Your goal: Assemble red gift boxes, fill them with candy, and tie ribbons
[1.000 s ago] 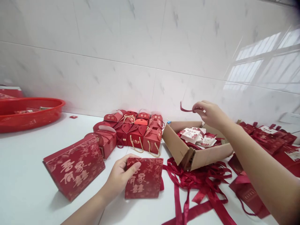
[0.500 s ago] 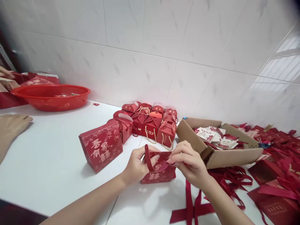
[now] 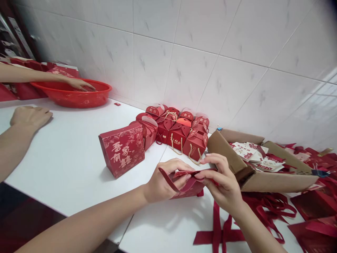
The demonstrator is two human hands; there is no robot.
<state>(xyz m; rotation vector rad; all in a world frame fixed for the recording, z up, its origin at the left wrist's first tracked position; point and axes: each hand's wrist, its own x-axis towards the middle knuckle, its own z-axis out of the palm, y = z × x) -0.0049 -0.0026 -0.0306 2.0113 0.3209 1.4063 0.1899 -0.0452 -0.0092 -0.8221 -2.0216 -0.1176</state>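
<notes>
Both of my hands are on a red gift box (image 3: 191, 189) with a printed front, held low over the white table. My left hand (image 3: 168, 179) grips its top edge, thumb on the near face. A red ribbon (image 3: 168, 180) loops up beside that thumb. My right hand (image 3: 221, 179) pinches the top edge at the other side, its index finger raised. The palms and fingers hide much of the box. Just beyond to the left, a larger red box (image 3: 122, 149) with pale characters stands upright.
Several small red boxes (image 3: 179, 131) stand grouped by the wall. A cardboard box (image 3: 279, 181) of cards is at right, near loose red ribbons (image 3: 217, 228). At left, another person's hand (image 3: 81, 84) reaches into a red basin (image 3: 76, 100); another hand (image 3: 31, 116) rests on the table.
The view has shifted, moving the scene. The held box has tipped so its top edge faces me more. At left, the other person's hand has gone into the basin.
</notes>
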